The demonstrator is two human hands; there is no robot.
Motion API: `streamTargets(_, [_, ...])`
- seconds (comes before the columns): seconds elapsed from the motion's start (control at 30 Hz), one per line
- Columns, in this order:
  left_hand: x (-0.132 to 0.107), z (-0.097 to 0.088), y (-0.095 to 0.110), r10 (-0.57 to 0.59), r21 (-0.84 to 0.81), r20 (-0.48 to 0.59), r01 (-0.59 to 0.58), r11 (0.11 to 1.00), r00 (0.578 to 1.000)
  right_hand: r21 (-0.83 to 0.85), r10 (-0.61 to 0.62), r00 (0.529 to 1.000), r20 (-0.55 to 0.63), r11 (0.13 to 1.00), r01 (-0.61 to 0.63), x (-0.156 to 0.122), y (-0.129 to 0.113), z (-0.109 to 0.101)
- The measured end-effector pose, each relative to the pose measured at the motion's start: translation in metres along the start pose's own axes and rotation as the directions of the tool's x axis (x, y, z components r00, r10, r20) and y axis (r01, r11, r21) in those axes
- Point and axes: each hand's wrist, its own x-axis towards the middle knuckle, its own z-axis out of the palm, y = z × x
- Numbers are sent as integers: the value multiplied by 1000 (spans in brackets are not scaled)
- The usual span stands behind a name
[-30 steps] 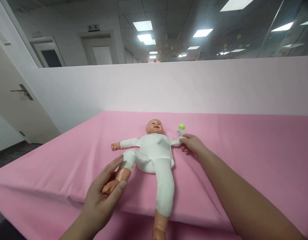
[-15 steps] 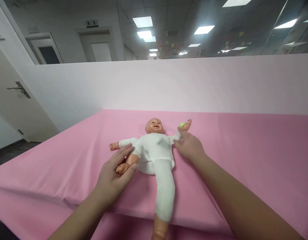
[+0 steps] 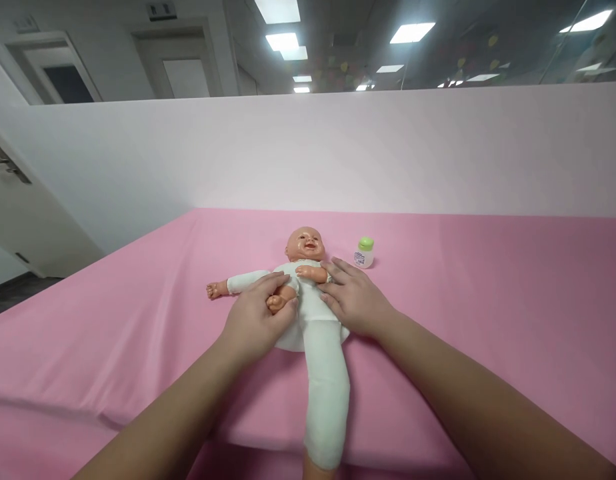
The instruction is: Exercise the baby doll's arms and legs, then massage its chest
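A baby doll point(image 3: 315, 303) in a white cloth body lies on its back, its head toward the wall. My left hand point(image 3: 261, 313) is wrapped round the doll's bent leg point(image 3: 284, 295), the foot showing between thumb and fingers, pressed up against the belly. My right hand point(image 3: 355, 297) holds the doll's other arm point(image 3: 313, 273) folded across the chest, fingers laid over its white sleeve. The doll's free arm point(image 3: 243, 281) stretches out to the left. Its straight leg point(image 3: 327, 393) points toward me, over the front edge.
A small clear bottle point(image 3: 364, 255) with a green cap stands beyond my right hand. Pink cloth point(image 3: 463, 300) covers the table and hangs over its front. Behind is a white wall point(image 3: 388, 153) with glass above it. A door point(image 3: 33, 207) is at the left.
My right hand has brought the doll's arm inward from the right onto its chest, uncovering the bottle. My left hand has pushed the bent leg up toward the belly. The view has tilted slightly down.
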Motion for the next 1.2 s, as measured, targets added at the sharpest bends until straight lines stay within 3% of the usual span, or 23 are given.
streamTargets(0.2, [0, 6, -1, 10, 32, 10, -10, 999, 1000, -39, -36, 999, 31, 999, 37, 4, -5, -3])
streamTargets(0.43, [-5, 11, -5, 18, -1, -124, -18, 1000, 992, -49, 69, 997, -24, 996, -70, 2, -1, 6])
streamTargets(0.57, [-14, 6, -7, 17, -59, -171, -27, 998, 985, -68, 192, 974, -120, 977, -201, -3, 8, 1])
streamTargets(0.7, [-40, -2, -10, -42, -165, -200, 8, 986, 979, -72, 419, 892, -172, 897, -435, -7, 26, -7])
streamTargets(0.83, [-73, -13, -13, -122, -248, -222, 65, 967, 967, -99, 603, 796, -50, 790, -605, -9, 45, -12])
streamTargets(0.97, [-97, -27, -14, -189, -266, -211, 129, 955, 959, -40, 668, 726, 161, 740, -672, -11, 57, -11])
streamTargets(1.2, [-110, -36, -16, -227, -264, -179, 175, 949, 957, -68, 661, 718, 217, 744, -664, -15, 64, -7])
